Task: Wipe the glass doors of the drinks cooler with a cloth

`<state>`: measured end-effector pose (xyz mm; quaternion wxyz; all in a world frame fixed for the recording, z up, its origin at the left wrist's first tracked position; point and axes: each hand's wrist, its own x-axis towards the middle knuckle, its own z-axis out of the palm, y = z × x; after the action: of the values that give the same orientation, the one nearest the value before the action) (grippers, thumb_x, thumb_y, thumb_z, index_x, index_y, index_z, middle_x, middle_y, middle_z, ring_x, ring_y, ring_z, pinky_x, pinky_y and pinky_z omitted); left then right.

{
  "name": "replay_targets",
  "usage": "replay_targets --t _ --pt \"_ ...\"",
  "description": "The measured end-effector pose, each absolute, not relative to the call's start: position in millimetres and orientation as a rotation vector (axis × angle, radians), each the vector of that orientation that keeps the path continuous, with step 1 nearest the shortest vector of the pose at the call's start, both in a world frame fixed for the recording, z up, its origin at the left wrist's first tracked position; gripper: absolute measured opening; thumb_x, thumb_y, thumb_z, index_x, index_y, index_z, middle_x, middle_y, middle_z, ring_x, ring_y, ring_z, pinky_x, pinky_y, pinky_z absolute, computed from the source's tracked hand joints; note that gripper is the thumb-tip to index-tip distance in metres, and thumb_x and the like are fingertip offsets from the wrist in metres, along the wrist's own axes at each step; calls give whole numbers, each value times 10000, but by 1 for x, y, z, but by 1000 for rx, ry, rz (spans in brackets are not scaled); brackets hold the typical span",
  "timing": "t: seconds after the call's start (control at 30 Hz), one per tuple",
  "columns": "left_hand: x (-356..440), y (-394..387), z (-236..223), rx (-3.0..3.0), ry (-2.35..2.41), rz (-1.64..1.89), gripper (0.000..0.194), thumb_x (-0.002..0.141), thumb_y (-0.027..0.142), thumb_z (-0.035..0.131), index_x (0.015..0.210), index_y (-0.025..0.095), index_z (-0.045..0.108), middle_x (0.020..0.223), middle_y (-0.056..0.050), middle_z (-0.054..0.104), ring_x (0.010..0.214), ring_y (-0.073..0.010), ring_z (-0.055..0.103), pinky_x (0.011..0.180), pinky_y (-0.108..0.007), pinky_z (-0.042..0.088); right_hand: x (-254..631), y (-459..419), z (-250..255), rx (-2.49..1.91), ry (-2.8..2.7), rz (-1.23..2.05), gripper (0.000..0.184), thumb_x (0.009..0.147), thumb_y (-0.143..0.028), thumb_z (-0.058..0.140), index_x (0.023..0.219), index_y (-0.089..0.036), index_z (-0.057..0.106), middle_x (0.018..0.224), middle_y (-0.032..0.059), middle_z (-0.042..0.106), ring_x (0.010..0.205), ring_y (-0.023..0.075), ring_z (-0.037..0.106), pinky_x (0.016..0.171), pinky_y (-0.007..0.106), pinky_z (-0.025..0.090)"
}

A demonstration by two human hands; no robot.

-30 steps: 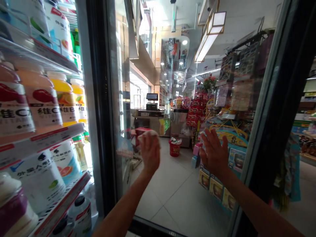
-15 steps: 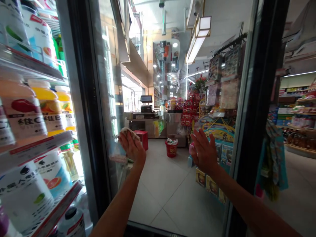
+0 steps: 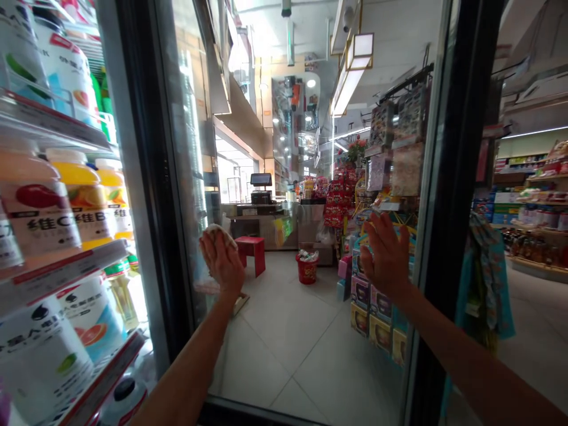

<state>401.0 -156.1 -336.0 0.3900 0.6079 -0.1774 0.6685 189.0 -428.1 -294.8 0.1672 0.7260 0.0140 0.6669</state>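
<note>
A glass door (image 3: 306,349) in a black frame (image 3: 461,154) stands across the view in front of me. On the left side of the pane, my left hand (image 3: 224,266) presses a pale, stained cloth (image 3: 222,233) flat against the glass, with the fingers lying over it. Only the cloth's upper edge shows past the fingertips. Toward the right side of the pane, my right hand (image 3: 385,253) is raised with its fingers apart and nothing in it. Its palm faces the glass; whether it touches I cannot tell.
Lit cooler shelves (image 3: 66,266) with several drink bottles (image 3: 84,189) stand close on the left. Through the glass are a red stool (image 3: 252,248), a red bin (image 3: 307,269), a checkout counter (image 3: 266,228) and boxed goods (image 3: 373,307). Store shelves (image 3: 539,207) are at far right.
My left hand has slid left and slightly down the glass with the cloth. My right hand has shifted right and slightly up. The view has shifted a little.
</note>
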Motion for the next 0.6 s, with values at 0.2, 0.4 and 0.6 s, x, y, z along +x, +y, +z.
replay_targets --t 0.2,0.4,0.6 --pt "350 -209 -332 1675 -1023 1823 477 864 237 419 1338 202 379 1463 -73 256 1377 -245 116 1110 -471 180 192 -428 -295 2057 47 1905 556 842 -242 423 1378 -186 289 1391 128 408 1333 240 295 1082 486 161" --pt "342 -211 -318 1703 -1459 1860 428 850 269 449 1277 251 458 1405 -27 381 1364 -212 187 1117 -429 179 189 -431 -295 2061 71 1878 548 835 -233 428 1366 -172 309 1384 133 418 1336 231 289 1086 478 155" --pt "387 -179 -299 1492 -360 1645 456 893 259 364 1335 148 377 1476 -103 208 1382 -212 99 1125 -451 160 190 -430 -296 2037 43 1876 528 830 -233 432 1342 -151 341 1366 140 439 1337 232 286 1087 479 159"
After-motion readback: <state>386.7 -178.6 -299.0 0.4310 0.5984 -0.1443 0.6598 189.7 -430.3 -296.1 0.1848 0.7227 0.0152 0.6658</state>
